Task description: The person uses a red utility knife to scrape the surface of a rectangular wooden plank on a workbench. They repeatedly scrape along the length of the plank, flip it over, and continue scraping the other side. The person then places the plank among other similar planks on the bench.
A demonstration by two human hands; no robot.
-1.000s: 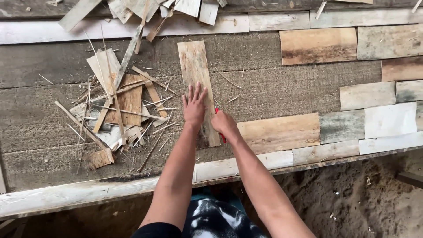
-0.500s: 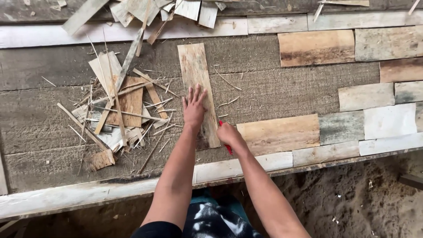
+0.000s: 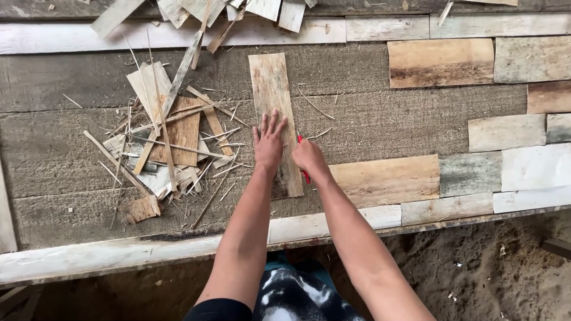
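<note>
On a rough grey board surface (image 3: 369,119), an upright wood strip (image 3: 275,101) lies flat under the spread, released fingers of the left hand (image 3: 269,142), while the right hand (image 3: 309,157) clenches a red tool (image 3: 306,175) at its right edge.

Red tool mostly out of sight.
The right hand (image 3: 309,157) hides most of the red tool (image 3: 305,175); its kind is unclear.
</note>
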